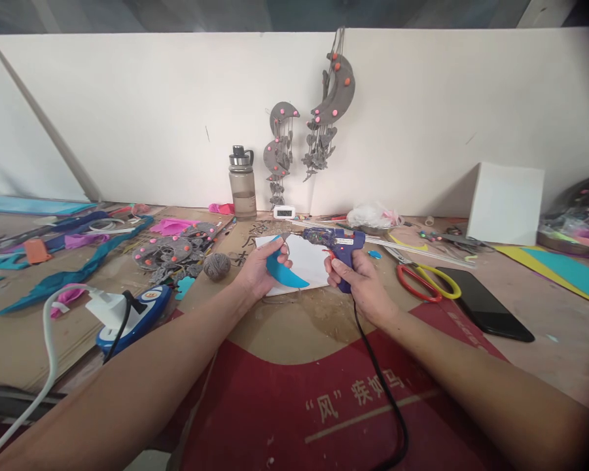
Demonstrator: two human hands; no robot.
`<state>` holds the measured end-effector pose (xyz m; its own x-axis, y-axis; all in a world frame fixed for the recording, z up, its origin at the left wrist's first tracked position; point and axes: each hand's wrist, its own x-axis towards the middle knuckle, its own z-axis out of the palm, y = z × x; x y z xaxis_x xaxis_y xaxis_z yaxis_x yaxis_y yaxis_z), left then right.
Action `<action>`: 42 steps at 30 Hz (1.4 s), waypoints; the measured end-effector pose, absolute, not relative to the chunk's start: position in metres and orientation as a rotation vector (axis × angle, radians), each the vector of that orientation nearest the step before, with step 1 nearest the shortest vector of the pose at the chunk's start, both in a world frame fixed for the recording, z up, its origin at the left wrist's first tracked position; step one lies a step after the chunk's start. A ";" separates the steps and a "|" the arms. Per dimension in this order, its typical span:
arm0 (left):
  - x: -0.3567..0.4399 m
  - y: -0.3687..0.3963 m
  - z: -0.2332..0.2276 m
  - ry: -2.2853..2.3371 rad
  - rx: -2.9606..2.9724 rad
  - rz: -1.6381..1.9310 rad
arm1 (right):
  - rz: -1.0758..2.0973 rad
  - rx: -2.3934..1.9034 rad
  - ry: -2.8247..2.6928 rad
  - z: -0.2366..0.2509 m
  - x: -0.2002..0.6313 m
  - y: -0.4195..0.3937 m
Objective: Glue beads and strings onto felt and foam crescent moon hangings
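Note:
My left hand (264, 269) is closed on a blue crescent cutout (288, 275), with a bit of grey yarn by its upper tip. In my right hand (356, 271) is a blue glue gun (331, 237), gripped by its handle. Its nozzle points left, close to the top of the crescent. A clear glue stick (407, 247) sticks out of the gun's rear, and its black cord (380, 379) runs down toward me. Beneath the crescent and the gun lies a white sheet (314, 261). A ball of grey yarn (216, 266) rests left of my left hand.
Red-and-yellow scissors (425, 284) and a black phone (485, 304) lie to the right. A blue power strip (147, 311) with plugs sits at the left. A water bottle (243, 186) stands behind, near hanging grey moon ornaments (336, 91). Felt scraps (78, 268) cover the left side.

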<state>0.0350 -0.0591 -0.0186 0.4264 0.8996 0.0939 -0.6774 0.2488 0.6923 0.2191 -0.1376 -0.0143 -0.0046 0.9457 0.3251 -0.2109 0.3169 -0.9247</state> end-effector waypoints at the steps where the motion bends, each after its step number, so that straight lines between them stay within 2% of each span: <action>1: 0.035 -0.059 -0.019 0.346 0.747 1.098 | 1.091 -0.800 -1.228 -0.014 0.219 -0.138; 42: 0.035 -0.062 -0.017 0.293 0.741 1.114 | 1.061 -0.773 -1.252 -0.012 0.217 -0.143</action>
<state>0.0352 -0.0616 -0.0168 0.4336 0.8898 0.1423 -0.7044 0.2363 0.6693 0.2170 -0.1435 -0.0124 -0.0155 0.9325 0.3607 -0.2028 0.3504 -0.9144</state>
